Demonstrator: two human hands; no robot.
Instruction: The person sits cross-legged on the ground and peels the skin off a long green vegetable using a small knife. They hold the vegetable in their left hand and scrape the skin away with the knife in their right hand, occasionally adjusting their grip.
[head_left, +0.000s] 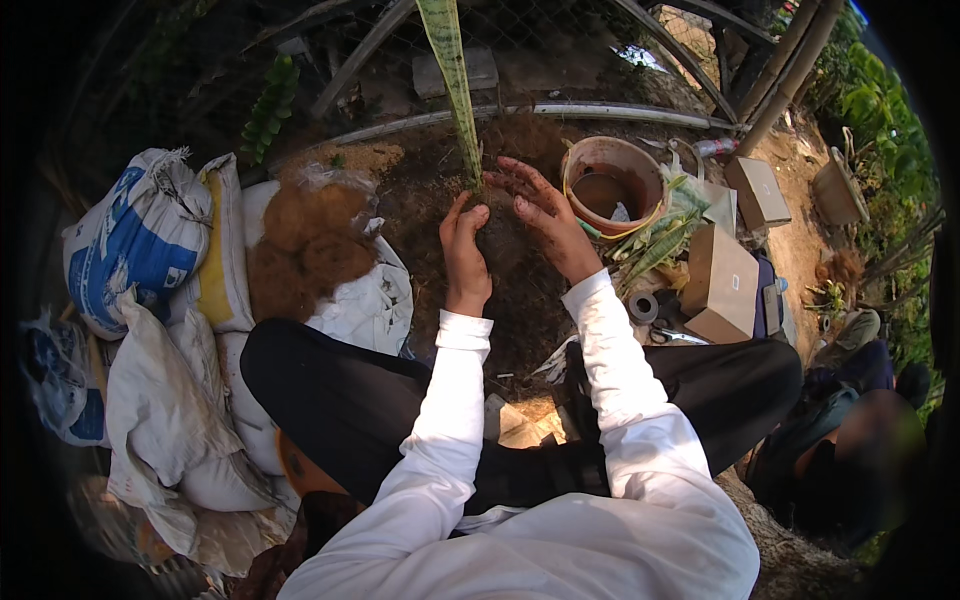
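A tall, mottled green snake plant leaf rises before me, its lower end between my hands. My left hand is at the near left of the leaf base, thumb and fingertips close to it; I cannot tell whether they grip it. To the right, my right hand curves toward the base with dirt-covered fingers apart and nothing seen in them. Dark soil lies below and between the hands. What the lower end of the leaf rests in is hard to make out.
Left are brown fibre, a blue-and-white sack and a white sack. Right stand a bucket, cut leaves, a cardboard box, a tape roll and scissors. Another person sits at far right.
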